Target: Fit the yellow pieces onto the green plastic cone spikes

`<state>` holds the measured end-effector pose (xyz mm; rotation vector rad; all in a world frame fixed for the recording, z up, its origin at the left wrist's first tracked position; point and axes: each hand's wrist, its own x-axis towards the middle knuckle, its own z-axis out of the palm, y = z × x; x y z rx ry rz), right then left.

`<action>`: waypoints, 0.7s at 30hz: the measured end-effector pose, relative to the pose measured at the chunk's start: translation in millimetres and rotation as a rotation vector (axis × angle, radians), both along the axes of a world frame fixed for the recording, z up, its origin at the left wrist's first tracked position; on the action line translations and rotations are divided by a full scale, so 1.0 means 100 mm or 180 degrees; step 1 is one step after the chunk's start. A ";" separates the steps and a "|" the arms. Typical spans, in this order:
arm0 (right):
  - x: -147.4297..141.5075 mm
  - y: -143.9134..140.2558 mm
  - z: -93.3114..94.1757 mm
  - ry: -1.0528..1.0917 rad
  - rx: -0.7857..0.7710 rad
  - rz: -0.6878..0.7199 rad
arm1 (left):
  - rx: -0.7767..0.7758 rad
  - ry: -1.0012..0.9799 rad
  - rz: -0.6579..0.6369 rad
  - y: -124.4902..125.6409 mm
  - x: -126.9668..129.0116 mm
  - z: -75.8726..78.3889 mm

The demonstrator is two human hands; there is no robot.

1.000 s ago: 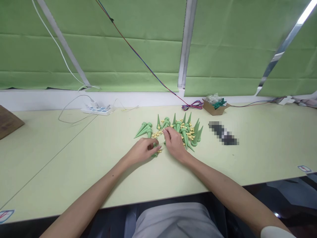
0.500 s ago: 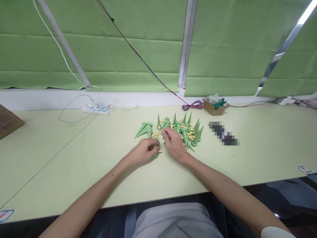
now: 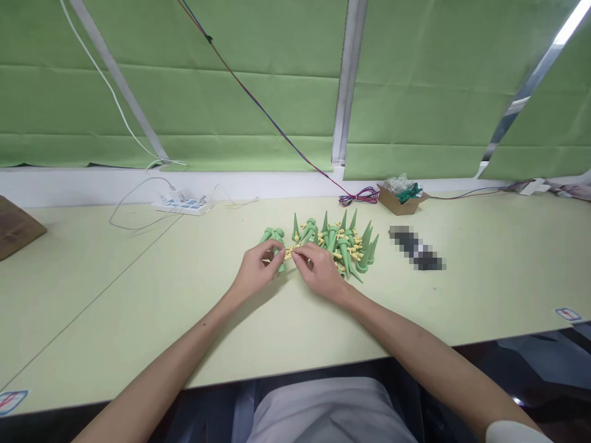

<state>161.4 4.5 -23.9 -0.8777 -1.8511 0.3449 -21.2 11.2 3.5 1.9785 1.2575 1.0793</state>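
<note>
A heap of green cone-shaped spikes point(image 3: 339, 243) mixed with small yellow pieces point(image 3: 353, 249) lies in the middle of the pale table point(image 3: 138, 295). My left hand point(image 3: 256, 271) is closed around a green spike point(image 3: 280, 263) at the heap's left edge. My right hand point(image 3: 318, 271) pinches a small yellow piece point(image 3: 292, 252) between thumb and forefinger, its tip meeting the left hand. Both hands sit just in front of the heap.
A white power strip point(image 3: 182, 203) with cables lies at the back left. A small cardboard box point(image 3: 401, 198) with bagged parts stands at the back right beside coiled wires point(image 3: 357, 197). A blurred dark object point(image 3: 417, 248) lies to the right. A brown box corner point(image 3: 16, 224) shows far left.
My left hand lifted with the green spike and moved forward toward the heap. My right hand drew left with a yellow piece until the fingertips of both hands met.
</note>
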 end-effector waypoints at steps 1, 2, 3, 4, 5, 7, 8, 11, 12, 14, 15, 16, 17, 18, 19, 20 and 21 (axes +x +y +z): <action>0.00 0.00 0.00 -0.0014 0.0013 0.0021 | -0.0007 -0.0024 0.0009 0.00 0.00 0.00; 0.00 0.00 0.00 -0.0027 0.0017 0.0031 | -0.0011 -0.0032 0.0010 -0.01 0.01 0.00; 0.00 0.00 0.00 -0.0037 0.0015 0.0027 | -0.0009 -0.0038 0.0014 -0.01 0.01 0.00; 0.00 0.01 -0.01 -0.0048 0.0006 0.0013 | -0.0006 -0.0042 0.0017 -0.01 0.01 -0.01; 0.00 0.01 -0.01 -0.0063 -0.0008 -0.0003 | -0.0001 -0.0047 0.0016 -0.01 0.01 -0.01; 0.00 0.01 -0.01 -0.0079 -0.0024 -0.0031 | 0.0014 -0.0056 0.0007 -0.01 0.01 -0.02; 0.00 0.01 -0.01 -0.0080 -0.0024 -0.0034 | 0.0024 -0.0060 0.0003 -0.01 0.01 -0.03; 0.00 0.01 -0.01 -0.0054 -0.0015 -0.0046 | 0.0053 -0.0085 0.0029 -0.01 0.02 -0.03; 0.00 0.01 -0.01 -0.0048 -0.0018 -0.0058 | 0.0059 -0.0095 0.0044 -0.01 0.02 -0.02; 0.01 0.01 -0.01 -0.0059 -0.0026 -0.0089 | 0.0055 -0.0111 0.0074 -0.01 0.02 -0.01; 0.01 0.01 -0.01 -0.0075 -0.0030 -0.0100 | 0.0040 -0.0121 0.0082 -0.01 0.02 0.00; 0.01 0.01 -0.01 -0.0096 -0.0037 -0.0104 | 0.0015 -0.0135 0.0086 -0.01 0.02 0.00; 0.01 0.00 -0.01 -0.0116 -0.0044 -0.0104 | -0.0011 -0.0157 0.0092 -0.02 0.02 0.01; 0.01 0.00 0.00 -0.0132 -0.0052 -0.0104 | -0.0037 -0.0181 0.0092 -0.02 0.01 0.02; 0.01 0.00 0.00 -0.0142 -0.0059 -0.0101 | -0.0061 -0.0204 0.0088 -0.02 0.01 0.02; 0.01 0.00 0.00 -0.0146 -0.0062 -0.0091 | -0.0083 -0.0222 0.0080 -0.02 0.01 0.02; 0.01 0.00 0.00 -0.0143 -0.0058 -0.0073 | -0.0100 -0.0232 0.0072 -0.02 0.01 0.02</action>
